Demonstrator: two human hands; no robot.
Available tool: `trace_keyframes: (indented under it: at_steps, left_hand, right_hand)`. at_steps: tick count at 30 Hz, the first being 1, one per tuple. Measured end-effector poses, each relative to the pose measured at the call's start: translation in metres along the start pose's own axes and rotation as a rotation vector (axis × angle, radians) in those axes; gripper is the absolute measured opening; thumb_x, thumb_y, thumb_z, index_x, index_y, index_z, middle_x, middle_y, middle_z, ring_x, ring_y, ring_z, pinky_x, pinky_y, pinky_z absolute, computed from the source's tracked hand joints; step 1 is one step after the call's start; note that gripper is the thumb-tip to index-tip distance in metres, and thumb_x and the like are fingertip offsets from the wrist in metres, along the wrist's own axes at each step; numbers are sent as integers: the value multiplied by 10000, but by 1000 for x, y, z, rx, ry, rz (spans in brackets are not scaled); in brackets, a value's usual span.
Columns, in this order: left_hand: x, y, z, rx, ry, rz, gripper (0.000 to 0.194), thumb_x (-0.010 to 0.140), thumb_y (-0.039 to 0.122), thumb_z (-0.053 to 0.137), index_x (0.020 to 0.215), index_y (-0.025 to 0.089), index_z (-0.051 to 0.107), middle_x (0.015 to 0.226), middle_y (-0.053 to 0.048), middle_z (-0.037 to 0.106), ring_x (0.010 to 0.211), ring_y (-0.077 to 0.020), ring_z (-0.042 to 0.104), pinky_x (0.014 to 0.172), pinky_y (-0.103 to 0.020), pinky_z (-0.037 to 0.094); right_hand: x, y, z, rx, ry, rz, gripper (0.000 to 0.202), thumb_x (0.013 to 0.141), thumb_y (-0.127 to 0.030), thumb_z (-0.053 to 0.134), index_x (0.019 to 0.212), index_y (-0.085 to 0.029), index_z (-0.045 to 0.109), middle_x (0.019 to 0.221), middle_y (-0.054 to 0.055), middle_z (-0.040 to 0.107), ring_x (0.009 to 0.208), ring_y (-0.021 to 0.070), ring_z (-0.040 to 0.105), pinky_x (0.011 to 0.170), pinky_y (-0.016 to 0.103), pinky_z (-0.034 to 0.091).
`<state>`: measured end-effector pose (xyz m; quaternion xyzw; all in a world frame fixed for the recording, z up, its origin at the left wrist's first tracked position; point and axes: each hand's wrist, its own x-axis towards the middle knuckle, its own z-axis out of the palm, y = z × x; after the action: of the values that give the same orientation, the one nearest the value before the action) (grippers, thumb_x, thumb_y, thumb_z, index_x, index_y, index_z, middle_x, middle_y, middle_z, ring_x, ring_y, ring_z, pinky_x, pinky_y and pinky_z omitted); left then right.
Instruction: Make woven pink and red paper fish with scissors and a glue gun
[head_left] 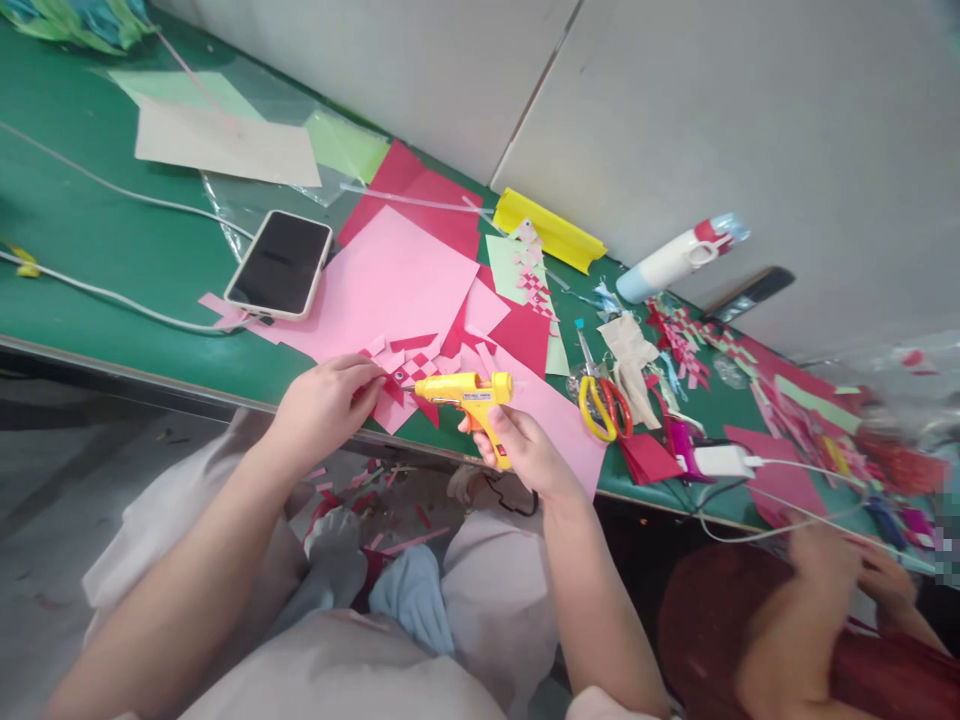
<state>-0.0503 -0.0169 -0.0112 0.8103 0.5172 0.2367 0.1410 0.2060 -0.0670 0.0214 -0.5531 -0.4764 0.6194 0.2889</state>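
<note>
The right hand (525,450) is closed around the handle of a yellow glue gun (466,388), its fingers wrapped near the trigger; whether the trigger is pressed cannot be told. The gun's nozzle points to 9 o'clock, right at a woven pink-and-red paper piece (420,364) with a small round eye (399,376), which lies at the near edge of the green worktop (360,408). The left hand (326,410) is almost fully closed, thumb and fingertips drawn into a pinch on the left end of that piece; the exact contact is partly hidden. The step in hand looks like placing the nozzle against the paper while the other hand steadies it; whether any glue is out is too small to see. From here, the next move calls for a steady wrist, a light touch on the trigger and left fingertips kept off the tip, which is very near them. Taking the gun as the centre of the clock, a large pink sheet (397,265) lies at 11 o'clock, a phone (279,265) at 10, a yellow folded strip (551,232) at 1, a bottle (667,265) at 2 and scissors (596,408) at 3. A co-worker's forearm (799,610) shows at 4 o'clock.
</note>
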Motion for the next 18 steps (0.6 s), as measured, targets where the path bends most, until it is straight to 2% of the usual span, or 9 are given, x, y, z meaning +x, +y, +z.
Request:
trace_keyframes:
  at_steps: [7, 14, 18]
  left_hand:
    - [-1, 1, 0, 35, -26, 40, 352, 935, 310, 411, 1023, 184, 728, 1094, -86, 711, 949, -238, 675, 773, -349, 545]
    - [-3, 2, -3, 57, -53, 107, 341, 929, 332, 440, 1026, 189, 734, 1101, -93, 695, 944, -240, 667, 816, -386, 546]
    - [-5, 1, -3, 97, -98, 159, 336, 927, 293, 428, 1056, 201, 724, 1133, -89, 678, 1001, -250, 645, 806, -382, 542]
  right_hand:
    - [-3, 6, -7, 127, -43, -54, 544, 871, -648, 513, 943, -126, 647, 634, -25, 439, 500, 71, 404, 446, 203, 294]
    - [-10, 5, -10, 186, -40, -67, 544, 867, -648, 521, 915, -120, 642, 628, -25, 433, 493, 68, 392, 440, 205, 288]
    - [-16, 6, -13, 217, -19, -53, 554, 845, -663, 545, 900, -119, 637, 638, -22, 438, 496, 66, 402, 438, 204, 284]
